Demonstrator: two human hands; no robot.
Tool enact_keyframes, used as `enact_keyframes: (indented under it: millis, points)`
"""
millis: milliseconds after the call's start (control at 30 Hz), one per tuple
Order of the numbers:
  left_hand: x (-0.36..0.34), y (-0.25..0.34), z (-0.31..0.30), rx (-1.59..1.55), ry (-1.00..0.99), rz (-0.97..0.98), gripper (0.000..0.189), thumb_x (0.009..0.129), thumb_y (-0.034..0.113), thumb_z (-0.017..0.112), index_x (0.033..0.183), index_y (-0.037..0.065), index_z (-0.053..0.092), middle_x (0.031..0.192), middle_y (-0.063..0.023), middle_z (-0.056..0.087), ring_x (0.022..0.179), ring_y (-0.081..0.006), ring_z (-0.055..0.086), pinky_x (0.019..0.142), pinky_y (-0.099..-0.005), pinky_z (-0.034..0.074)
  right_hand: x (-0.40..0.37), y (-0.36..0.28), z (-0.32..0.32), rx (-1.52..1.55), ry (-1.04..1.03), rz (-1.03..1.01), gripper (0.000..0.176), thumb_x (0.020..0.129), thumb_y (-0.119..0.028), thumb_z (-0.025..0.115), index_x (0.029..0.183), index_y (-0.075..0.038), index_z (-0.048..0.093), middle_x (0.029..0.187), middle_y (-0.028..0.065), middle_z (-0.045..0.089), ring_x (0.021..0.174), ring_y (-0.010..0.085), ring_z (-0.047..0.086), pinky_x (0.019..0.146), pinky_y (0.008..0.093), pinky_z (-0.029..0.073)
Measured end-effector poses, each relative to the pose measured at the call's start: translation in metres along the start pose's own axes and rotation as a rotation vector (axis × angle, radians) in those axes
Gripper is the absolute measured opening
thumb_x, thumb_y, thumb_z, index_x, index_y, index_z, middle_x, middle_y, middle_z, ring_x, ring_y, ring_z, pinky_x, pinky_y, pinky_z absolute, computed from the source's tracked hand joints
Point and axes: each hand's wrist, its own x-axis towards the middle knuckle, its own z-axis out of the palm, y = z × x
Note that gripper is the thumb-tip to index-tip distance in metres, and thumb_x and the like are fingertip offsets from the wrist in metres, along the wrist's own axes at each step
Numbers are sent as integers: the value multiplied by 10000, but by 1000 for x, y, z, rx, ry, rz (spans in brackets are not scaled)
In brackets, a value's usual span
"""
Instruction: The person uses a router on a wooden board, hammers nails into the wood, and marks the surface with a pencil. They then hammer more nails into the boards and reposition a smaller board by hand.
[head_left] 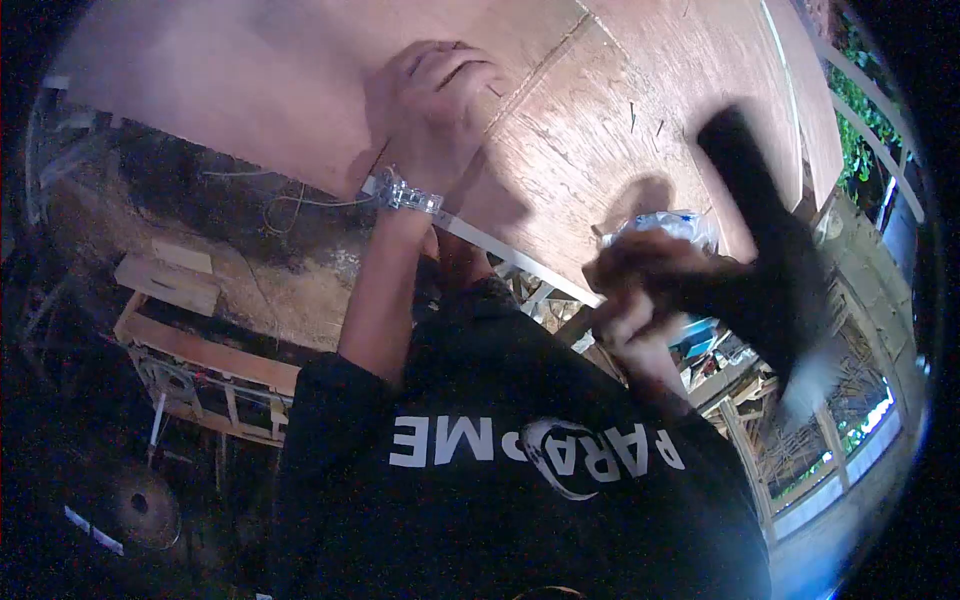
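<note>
My left hand, with a clear watch band at the wrist, rests on the pale plywood sheet. Its fingers are curled together, and anything between them is hidden. My right hand is blurred, wrapped round the handle of a dark hammer. The hammer is raised close to the camera, right of the sheet's middle. Just behind my right hand, a clear plastic bag shows on the wood. Two loose nails lie on the sheet between my hands.
A wooden frame stands at the lower left, above dirt ground. A thin cable runs near the sheet's edge. A blue object lies below the right hand. Wooden slats and a round disc are farther off.
</note>
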Motion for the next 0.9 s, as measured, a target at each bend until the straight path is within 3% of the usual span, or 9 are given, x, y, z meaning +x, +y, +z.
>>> enact_keyframes:
  millis: [133,233,333,433,467,533,633,833,900]
  points:
    - [-4,16,4,-83,22,-226,221,812,-6,617,988,101,698,1092,-132,703,1041,-362,649,941,-453,519,23,6,18,-138,-122,356,319,973,-225,639,1243,-96,526,766,260,636,664,401,672,567,512,483]
    - [-6,10,8,-114,75,-214,148,847,19,590,942,87,681,1070,-138,701,1037,-373,646,948,-450,515,12,-16,9,-120,232,51,222,950,-95,641,1146,-17,573,763,145,622,653,287,628,633,385,516]
    - [1,15,0,53,31,-101,171,844,-5,569,955,74,673,1076,-136,699,1042,-385,639,955,-451,510,-26,-2,22,602,256,147,200,877,6,599,1046,-91,556,837,44,568,654,207,508,550,332,439]
    - [-2,11,9,-55,62,-145,176,860,16,572,1004,87,644,1040,-113,684,1021,-375,620,939,-460,476,-4,36,29,-225,-188,337,236,969,-133,598,1163,-30,510,764,214,626,693,418,647,599,481,487]
    - [-5,14,10,-66,70,-198,171,870,21,569,1012,93,632,1017,-99,678,1013,-368,612,938,-461,461,12,31,32,-148,-148,219,267,975,-152,623,1192,-43,512,710,270,595,669,497,622,595,507,482]
    - [0,6,10,-8,29,-208,197,872,40,589,1058,87,633,1037,-125,677,1024,-380,613,913,-474,486,27,-9,23,-73,-74,311,291,976,-157,624,1225,-60,508,728,268,603,639,429,645,573,487,491]
    - [-11,-5,20,-80,170,-141,159,872,128,619,1024,87,641,1063,-163,676,1015,-432,608,939,-480,500,6,-18,20,96,248,-114,253,972,-141,539,1152,38,539,724,146,626,550,235,583,536,333,498]
    - [-14,12,9,-86,63,-326,220,913,116,590,1125,63,621,1087,-182,682,1032,-409,645,916,-477,510,9,46,40,-312,-106,227,272,987,-130,600,1224,-40,501,716,269,580,608,448,590,558,468,457]
    - [-6,3,15,-53,96,-270,215,900,110,587,1108,73,626,1063,-171,688,1007,-411,648,897,-485,515,18,-7,30,-150,82,266,265,997,-119,583,1233,-29,503,752,235,621,609,334,616,586,444,491]
